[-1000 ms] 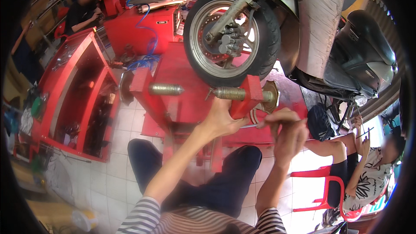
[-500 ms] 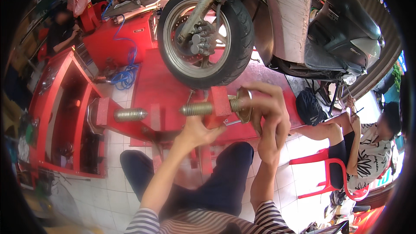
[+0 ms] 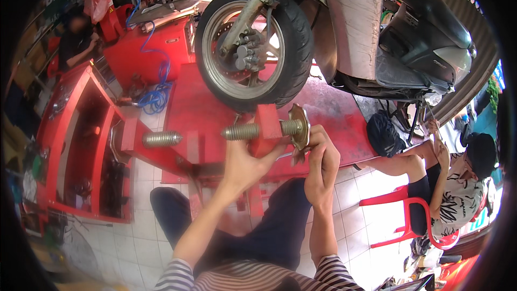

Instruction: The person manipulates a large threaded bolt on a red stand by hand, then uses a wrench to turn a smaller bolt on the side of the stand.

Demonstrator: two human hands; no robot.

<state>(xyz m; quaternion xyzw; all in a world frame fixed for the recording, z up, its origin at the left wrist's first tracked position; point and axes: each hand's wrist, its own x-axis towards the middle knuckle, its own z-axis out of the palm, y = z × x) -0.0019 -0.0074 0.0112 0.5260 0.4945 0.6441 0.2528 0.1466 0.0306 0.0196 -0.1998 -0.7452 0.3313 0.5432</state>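
Observation:
A red metal clamp arm stands in front of me, with a thick threaded bolt running sideways through it. On the bolt's right end is a dull brass-coloured handwheel with a wavy rim. My left hand is wrapped around the arm just under the bolt, its thumb pointing right and its other fingers partly hidden. My right hand has its fingers curled at the lower right rim of the handwheel. Facing this bolt from the left, a second pointed bolt sticks out of another red arm.
A scooter's front wheel rests on the red lift platform just beyond the clamp. At left stands a red metal frame, with a coiled blue hose behind it. A person sits on a red chair at right.
My right hand has dropped from the handwheel's upper right side to its lower rim, and its fingers have curled in. The handwheel has turned. My left hand stays on the arm.

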